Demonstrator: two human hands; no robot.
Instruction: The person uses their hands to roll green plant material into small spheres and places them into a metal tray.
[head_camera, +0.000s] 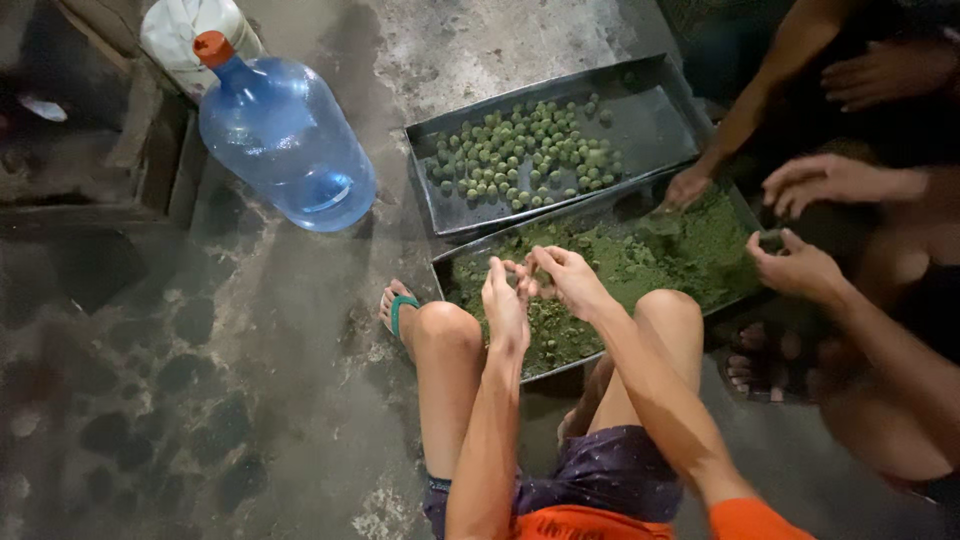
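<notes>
the person squats on the concrete floor, knees up, a foot in a green-strapped sandal beside the near tray. both forearms reach forward over the knees, and the hands meet just above the near edge of that tray. the left hand is turned edge-on, fingers curled in towards the other hand; the right hand is cupped, fingers bent, and the two sets of fingertips pinch together around a small bit of green paste. it is too small to tell which hand really has hold of it.

below them lies the near metal tray, spread with loose green mash. other people's hands work at its far right side: one hand presses into the mash, another hand is closed around something small.

just behind, touching or nearly so, a second metal tray holds many small green balls clustered on its left half. further left a large blue water bottle with an orange cap leans against a white sack.
</notes>
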